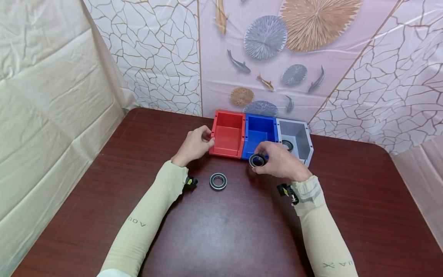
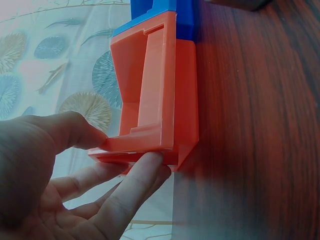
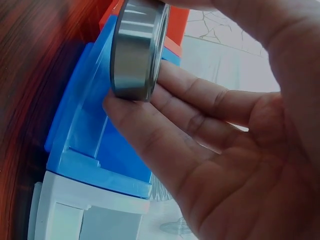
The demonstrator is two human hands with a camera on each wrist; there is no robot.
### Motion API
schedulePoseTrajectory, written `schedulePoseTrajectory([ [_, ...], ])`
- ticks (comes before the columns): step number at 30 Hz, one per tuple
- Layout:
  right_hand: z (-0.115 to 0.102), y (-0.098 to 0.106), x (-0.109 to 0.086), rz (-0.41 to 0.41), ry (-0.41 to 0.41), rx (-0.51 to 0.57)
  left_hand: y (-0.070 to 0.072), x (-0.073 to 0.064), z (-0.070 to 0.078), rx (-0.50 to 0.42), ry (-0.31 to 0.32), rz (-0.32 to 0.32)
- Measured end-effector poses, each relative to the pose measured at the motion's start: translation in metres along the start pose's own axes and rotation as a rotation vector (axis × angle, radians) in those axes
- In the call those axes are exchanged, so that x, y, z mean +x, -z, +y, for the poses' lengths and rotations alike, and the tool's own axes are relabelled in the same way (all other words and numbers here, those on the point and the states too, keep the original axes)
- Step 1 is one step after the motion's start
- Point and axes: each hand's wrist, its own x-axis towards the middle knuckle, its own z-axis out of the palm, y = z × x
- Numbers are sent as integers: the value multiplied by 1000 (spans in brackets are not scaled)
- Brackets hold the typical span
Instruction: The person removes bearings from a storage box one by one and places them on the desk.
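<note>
My right hand (image 1: pixel 281 161) pinches a ball bearing (image 1: pixel 257 160) between thumb and fingers, in front of the blue bin (image 1: pixel 260 132). In the right wrist view the bearing's shiny metal outer ring (image 3: pixel 135 55) stands edge-on against the fingertips. My left hand (image 1: pixel 195 144) holds the left side wall of the red bin (image 1: pixel 226 134), its thumb at the rim and fingers against the outside, as the left wrist view shows. A second bearing (image 1: pixel 218 181) lies flat on the table nearer to me. Another bearing (image 1: pixel 287 145) sits in the grey bin (image 1: pixel 301 132), partly hidden by my right hand.
The red, blue and grey bins stand side by side near the back edge of the dark wooden table (image 1: pixel 221 238). Behind them hangs a patterned sheet (image 1: pixel 166 57), and a plain cream cloth (image 1: pixel 52 96) drapes on the left.
</note>
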Motion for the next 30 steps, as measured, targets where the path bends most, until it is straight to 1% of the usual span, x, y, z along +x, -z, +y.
schedulePoseTrajectory([
  [3,0,-1,0,-1,4,0,0,0,0,2,-1,1],
  [10,0,-2,1,7,37,-25,-1,1,0,-1,-38,17],
  [19,-1,-2,1,-8,51,-36,-1,1,0,-3,-39,19],
  [30,-4,-2,0,-37,39,-26,0,1,1,-2,-28,11],
])
